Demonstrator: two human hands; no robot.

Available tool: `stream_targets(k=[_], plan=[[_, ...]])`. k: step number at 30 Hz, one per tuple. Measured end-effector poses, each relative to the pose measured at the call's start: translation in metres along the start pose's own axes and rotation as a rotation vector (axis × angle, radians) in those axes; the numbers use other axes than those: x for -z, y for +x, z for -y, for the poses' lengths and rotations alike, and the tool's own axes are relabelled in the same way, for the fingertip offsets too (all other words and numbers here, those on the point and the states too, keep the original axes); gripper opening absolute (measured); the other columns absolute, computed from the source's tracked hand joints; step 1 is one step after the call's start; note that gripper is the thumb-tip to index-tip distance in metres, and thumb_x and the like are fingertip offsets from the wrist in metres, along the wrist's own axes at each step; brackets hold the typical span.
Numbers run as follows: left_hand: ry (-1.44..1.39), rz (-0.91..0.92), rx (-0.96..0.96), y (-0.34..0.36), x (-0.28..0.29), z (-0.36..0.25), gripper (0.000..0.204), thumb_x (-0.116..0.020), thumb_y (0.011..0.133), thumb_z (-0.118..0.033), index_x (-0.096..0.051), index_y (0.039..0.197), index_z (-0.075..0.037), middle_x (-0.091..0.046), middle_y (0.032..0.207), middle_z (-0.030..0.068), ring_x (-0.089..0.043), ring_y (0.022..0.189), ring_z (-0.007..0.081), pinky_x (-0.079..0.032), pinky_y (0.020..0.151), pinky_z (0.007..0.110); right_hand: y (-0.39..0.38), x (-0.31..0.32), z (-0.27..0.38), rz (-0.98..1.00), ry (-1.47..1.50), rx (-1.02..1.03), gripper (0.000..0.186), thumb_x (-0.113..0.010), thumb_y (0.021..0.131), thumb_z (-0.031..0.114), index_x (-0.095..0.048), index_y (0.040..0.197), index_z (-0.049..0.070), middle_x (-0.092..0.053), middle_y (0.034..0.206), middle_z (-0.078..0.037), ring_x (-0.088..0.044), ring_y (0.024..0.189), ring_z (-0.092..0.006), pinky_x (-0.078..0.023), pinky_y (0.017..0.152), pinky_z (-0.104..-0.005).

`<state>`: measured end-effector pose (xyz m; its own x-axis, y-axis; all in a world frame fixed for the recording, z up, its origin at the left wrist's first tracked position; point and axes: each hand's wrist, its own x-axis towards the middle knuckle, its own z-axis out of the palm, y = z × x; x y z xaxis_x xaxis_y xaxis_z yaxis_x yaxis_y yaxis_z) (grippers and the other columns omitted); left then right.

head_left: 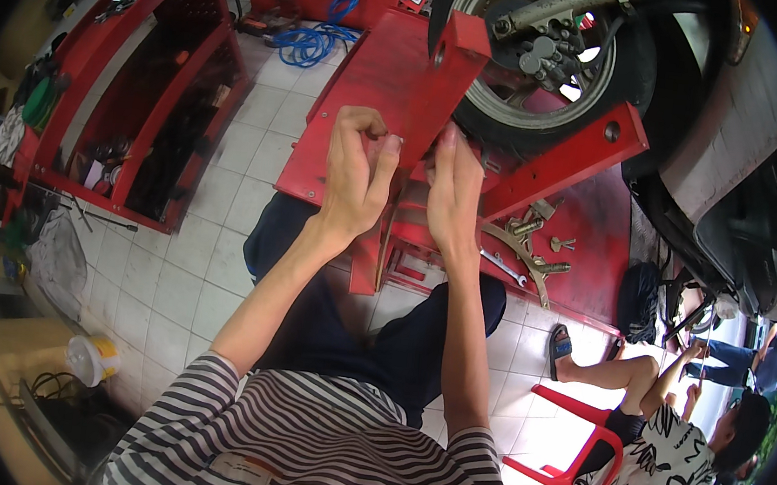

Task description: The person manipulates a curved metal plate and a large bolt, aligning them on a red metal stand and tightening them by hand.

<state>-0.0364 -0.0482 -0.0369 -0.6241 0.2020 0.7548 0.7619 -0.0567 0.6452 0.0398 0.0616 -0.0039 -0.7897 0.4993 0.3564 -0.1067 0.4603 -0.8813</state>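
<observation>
My left hand (358, 169) is at the left of a red steel upright (454, 52), its fingers curled toward the thumb around something I cannot make out. My right hand (452, 188) is at the right of that upright, fingers bent and closed, with what they grip hidden. Just right of it a second red arm (565, 161) with a hole slants up. Behind stands a motorcycle wheel (534, 88) with a hub. On the red platform (325, 129), to the right of my right hand, lie a silver wrench (504, 267) and metal brackets with bolts (532, 256).
A red tool cart (136, 97) stands at left, a blue hose (300, 45) behind. A white bucket (92, 360) sits at lower left. At lower right a person (667, 456) sits on a red chair (560, 409); another person (737, 360) is beyond, below the motorcycle body (720, 200).
</observation>
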Motion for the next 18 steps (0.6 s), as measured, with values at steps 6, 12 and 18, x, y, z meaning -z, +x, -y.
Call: stream_targets(k=[6, 12, 18], plan=[[0.199, 0.238, -0.021, 0.017, 0.014, -0.008, 0.021, -0.044, 0.1, -0.012, -0.051, 0.086, 0.002, -0.05, 0.086, 0.0179, -0.048, 0.081, 0.0362, -0.038, 0.073, 0.045, -0.001, 0.001, -0.001, -0.208, -0.108, 0.283, 0.025, -0.047, 0.104, 0.02, -0.056, 0.096, -0.002, -0.052, 0.092, -0.017, -0.052, 0.071, -0.0316, -0.044, 0.065, -0.0402], [0.051, 0.226, 0.094, 0.009, 0.011, -0.012, 0.023, -0.041, 0.102, -0.011, -0.05, 0.086, 0.004, -0.048, 0.082, 0.0195, -0.047, 0.078, 0.0382, -0.038, 0.069, 0.046, 0.0, 0.003, -0.009, -0.046, -0.292, 0.279, 0.016, -0.052, 0.101, 0.015, -0.055, 0.098, 0.0, -0.054, 0.094, -0.015, -0.057, 0.067, -0.0313, -0.044, 0.058, -0.0396], [-0.033, 0.198, 0.157, 0.006, 0.01, -0.015, 0.027, -0.04, 0.104, -0.013, -0.048, 0.086, 0.005, -0.047, 0.081, 0.0185, -0.048, 0.074, 0.0364, -0.039, 0.068, 0.044, -0.006, -0.002, -0.009, -0.185, -0.005, 0.151, 0.013, -0.057, 0.099, 0.014, -0.055, 0.099, 0.001, -0.052, 0.091, -0.01, -0.054, 0.068, -0.0218, -0.044, 0.058, -0.0346]])
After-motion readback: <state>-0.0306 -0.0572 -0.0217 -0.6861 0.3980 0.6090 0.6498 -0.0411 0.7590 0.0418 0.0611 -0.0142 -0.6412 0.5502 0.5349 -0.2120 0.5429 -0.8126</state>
